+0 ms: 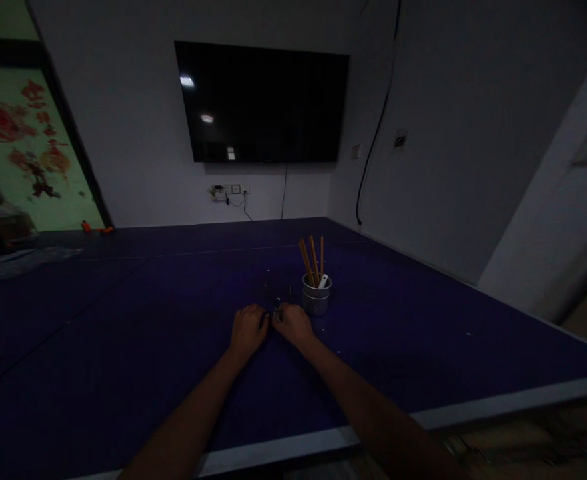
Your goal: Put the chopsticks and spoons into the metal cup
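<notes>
My left hand (249, 328) rests low over the blue table (173, 373), its fingers curled and thumb pointing inward. Close beside it, my right hand (293, 323) is closed too, with the fingertips of both hands nearly meeting. A small, dark, partly shiny object (277, 315) shows between them; its kind is too dim to make out. Thin dark handle-like shapes (289, 292) extend just beyond the hands. Right of my right hand stands a grey metal cup (316, 303), upright, holding several wooden chopsticks (313, 259) and a utensil with a white handle (323, 281).
Small light specks dot the tabletop. Clear plastic sheeting (18, 261) and a box (6, 223) lie at the far left, with an orange item (96, 228) near the back edge. A television (268, 103) hangs on the wall, and a black cable (373, 143) runs down the corner.
</notes>
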A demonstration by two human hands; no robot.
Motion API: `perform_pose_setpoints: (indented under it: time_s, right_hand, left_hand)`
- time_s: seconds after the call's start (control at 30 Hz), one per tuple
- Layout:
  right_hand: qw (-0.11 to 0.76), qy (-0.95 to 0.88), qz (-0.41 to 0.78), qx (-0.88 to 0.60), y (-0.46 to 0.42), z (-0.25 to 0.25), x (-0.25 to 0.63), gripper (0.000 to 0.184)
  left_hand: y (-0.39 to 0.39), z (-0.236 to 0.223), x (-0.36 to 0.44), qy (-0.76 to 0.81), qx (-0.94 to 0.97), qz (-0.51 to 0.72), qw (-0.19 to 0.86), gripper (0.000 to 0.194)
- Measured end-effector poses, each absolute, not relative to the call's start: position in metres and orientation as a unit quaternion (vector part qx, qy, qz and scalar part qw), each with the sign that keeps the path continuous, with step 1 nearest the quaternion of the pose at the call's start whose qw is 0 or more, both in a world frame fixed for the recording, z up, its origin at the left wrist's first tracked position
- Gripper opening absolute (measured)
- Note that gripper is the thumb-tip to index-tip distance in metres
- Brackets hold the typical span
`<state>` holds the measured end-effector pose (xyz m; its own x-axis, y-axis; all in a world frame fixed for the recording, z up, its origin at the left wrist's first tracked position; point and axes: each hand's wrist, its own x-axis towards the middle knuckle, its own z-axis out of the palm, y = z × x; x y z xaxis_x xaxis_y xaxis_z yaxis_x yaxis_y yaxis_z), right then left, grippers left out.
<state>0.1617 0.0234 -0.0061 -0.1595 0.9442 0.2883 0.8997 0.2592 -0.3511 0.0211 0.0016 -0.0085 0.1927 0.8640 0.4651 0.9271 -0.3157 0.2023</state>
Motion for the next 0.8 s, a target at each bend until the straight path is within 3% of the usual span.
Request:
perform_pose_setpoints:
  time_s: [0.3, 0.63, 0.8]
  right_hand:
    - [0.289, -0.785, 0.065, -0.544, 0.019, 0.000, 0.160, 0.020]
    - [0.306, -0.824, 0.077, -0.470, 0.015, 0.004, 0.162, 0.020]
    - [0.320, -0.835, 0.059, -0.444, 0.017, 0.004, 0.163, 0.021]
  left_hand:
    - [0.004, -0.007, 0.019, -0.576, -0.752, -0.319, 0.021, 0.034]
    - [0.011, -0.011, 0.017, -0.512, -0.662, -0.518, -0.179, 0.032]
    - [0.012, -0.014, 0.017, -0.516, -0.673, -0.514, -0.129, 0.032]
